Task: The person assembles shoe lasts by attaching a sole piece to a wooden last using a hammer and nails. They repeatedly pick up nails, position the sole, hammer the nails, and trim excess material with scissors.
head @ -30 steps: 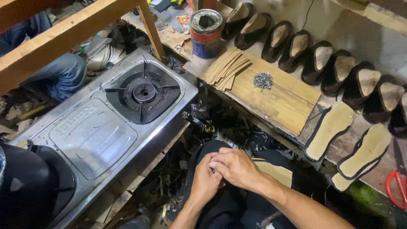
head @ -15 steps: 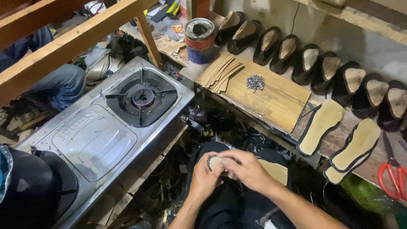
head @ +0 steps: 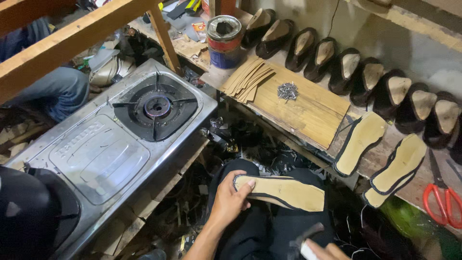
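On the person's lap, below the counter's front edge, the left hand (head: 230,200) pinches the heel end of a tan, black-edged shoe insole (head: 281,191) while the right hand (head: 321,250) closes around a dark tool handle (head: 304,237), so a loose pinch could let the insole slip.

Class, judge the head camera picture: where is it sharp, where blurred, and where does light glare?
Head view: stove top and nail pile are sharp; the right hand and its tool at the bottom edge are motion-blurred; pale glare on the wall; deep shadow under the bench.
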